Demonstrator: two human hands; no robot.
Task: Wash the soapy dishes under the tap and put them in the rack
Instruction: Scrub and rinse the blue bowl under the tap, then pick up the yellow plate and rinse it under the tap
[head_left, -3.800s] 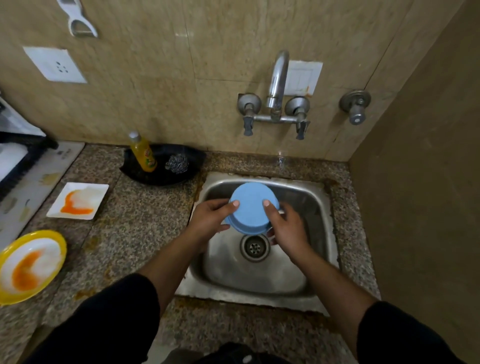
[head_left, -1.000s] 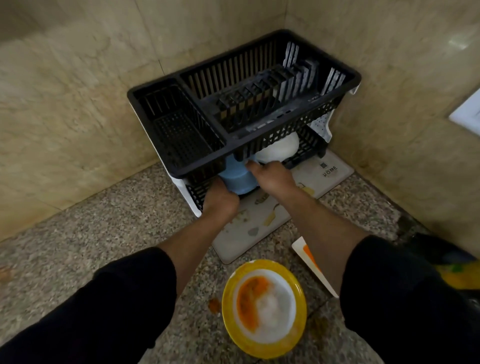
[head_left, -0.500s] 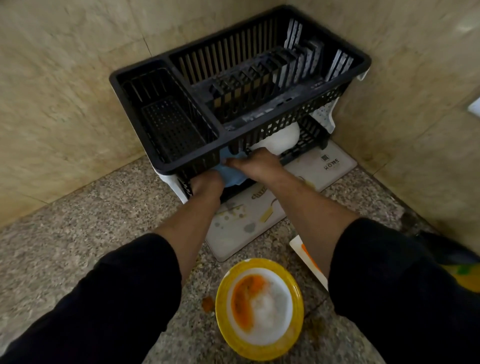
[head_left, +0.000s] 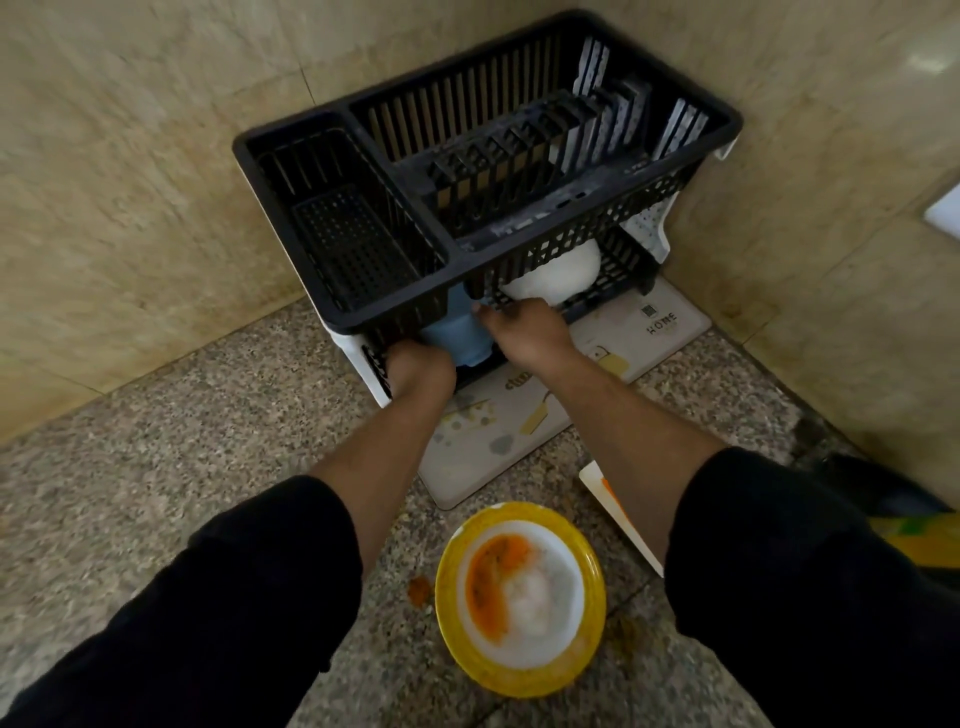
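Observation:
A black two-tier dish rack (head_left: 395, 304) stands in the wall corner on the granite counter. A light blue bowl (head_left: 457, 338) sits upside down in the lower tier, under the upper basket. My left hand (head_left: 418, 371) holds its left side and my right hand (head_left: 527, 335) rests on its right side, fingers reaching under the basket. A white bowl (head_left: 558, 273) lies upside down beside it in the same tier. Most of the blue bowl is hidden by the basket.
A printed drying mat (head_left: 654, 325) lies under the rack. A yellow-rimmed plate (head_left: 519, 597) smeared with orange sauce and foam sits on the counter near me. A white square plate (head_left: 613, 506) shows partly behind my right arm. Tiled walls close two sides.
Earlier I held the blue bowl over the sink. Over the last second both hands have stayed on it inside the lower tier, and the view has shifted a little.

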